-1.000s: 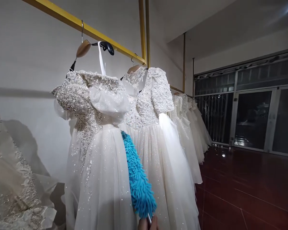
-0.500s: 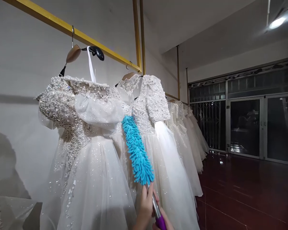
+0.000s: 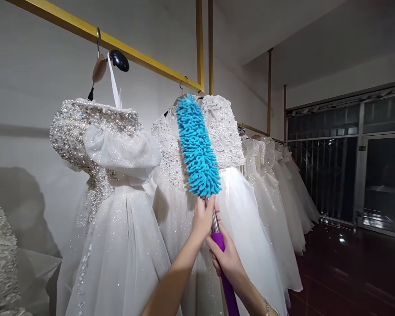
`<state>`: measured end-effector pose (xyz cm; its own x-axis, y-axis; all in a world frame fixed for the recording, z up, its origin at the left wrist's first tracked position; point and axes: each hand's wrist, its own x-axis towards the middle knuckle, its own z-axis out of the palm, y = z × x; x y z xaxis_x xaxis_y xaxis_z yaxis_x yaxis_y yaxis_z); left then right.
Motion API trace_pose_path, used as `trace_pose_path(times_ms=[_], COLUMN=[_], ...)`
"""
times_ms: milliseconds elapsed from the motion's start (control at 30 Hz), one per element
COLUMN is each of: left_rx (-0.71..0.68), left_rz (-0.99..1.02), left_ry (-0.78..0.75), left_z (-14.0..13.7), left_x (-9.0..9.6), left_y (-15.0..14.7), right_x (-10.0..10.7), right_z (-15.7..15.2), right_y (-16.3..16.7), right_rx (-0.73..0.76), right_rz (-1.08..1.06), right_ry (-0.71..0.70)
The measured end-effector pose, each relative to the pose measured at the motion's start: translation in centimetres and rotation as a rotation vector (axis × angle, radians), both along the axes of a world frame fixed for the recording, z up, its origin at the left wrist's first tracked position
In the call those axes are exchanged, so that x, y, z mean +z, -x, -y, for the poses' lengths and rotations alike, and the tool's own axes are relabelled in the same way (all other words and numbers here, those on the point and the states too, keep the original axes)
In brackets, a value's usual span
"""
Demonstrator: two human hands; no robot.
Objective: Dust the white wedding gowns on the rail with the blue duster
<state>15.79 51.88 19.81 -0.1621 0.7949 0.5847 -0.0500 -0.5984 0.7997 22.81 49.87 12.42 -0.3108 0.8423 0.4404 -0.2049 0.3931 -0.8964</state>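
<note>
Blue microfibre duster is held upright, head laid against the lace bodice of the second dress on the rail, tip near the hanger neck. Left hand is wrapped around the metal shaft just below the duster head, fingers closed on it. Right hand is clamped on the purple handle directly beneath, the two hands nearly touching. A bracelet is seen on the right wrist at the bottom edge.

First dress, off-shoulder with heavy beading, is hung just left of the duster on a wooden hanger from the yellow rail; not touched by duster or hands. More white dresses are lined up along the rail to the right. Part of another beaded gown is visible at the left edge. Dark red tiled floor and glazed doors are at far right.
</note>
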Motion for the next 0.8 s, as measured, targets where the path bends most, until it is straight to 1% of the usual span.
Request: trace_pose_path(times_ms=[67, 133, 233, 300, 333, 400, 500, 567, 600, 667, 733, 800], left_rx=[0.052, 0.093, 0.115, 0.100, 0.099, 0.123, 0.154, 0.141, 0.129, 0.100, 0.046, -0.039], left_rz=[0.016, 0.018, 0.033, 0.063, 0.085, 0.131, 0.134, 0.092, 0.069, 0.037, -0.010, -0.092], left_ry=[-0.011, 0.007, -0.011, -0.032, -0.032, -0.002, 0.070, 0.111, 0.114, 0.082, 0.027, -0.019], left_z=[-1.0, -1.1, -0.7, -0.6, -0.8, -1.4, -2.4, -2.4, -2.2, -1.5, -0.7, -0.2], left_x=[-0.3, -0.2, 1.0, 2.1, 2.3, 2.1, 0.0, -1.4, -1.8, -1.6, -0.6, 0.7], left_y=[0.3, 0.9, 2.4, 3.4, 3.9, 4.9, 6.1, 6.5, 6.4, 5.6, 4.0, 1.9], right_x=[0.1, 0.6, 2.7, 4.0, 4.4, 4.1, 1.9, 0.4, 0.0, -0.1, 0.5, 1.1], right_z=[-0.6, -0.8, -0.9, -1.2, -1.5, -2.2, -3.5, -4.0, -4.1, -4.2, -4.2, -4.2], right_y=[0.0, -0.3, -0.5, 0.1, 0.6, 1.8, 2.9, 2.6, 2.0, 0.4, -1.5, -3.3], right_rx=[0.001, 0.011, 0.080, 0.123, 0.145, 0.211, 0.297, 0.320, 0.316, 0.264, 0.168, 0.075], right_rz=[0.021, 0.101, 0.190, 0.177, 0.161, 0.136, 0.167, 0.212, 0.235, 0.254, 0.240, 0.216], right_ry=[-0.010, -0.046, -0.113, -0.155, -0.166, -0.159, -0.114, -0.116, -0.131, -0.201, -0.299, -0.375])
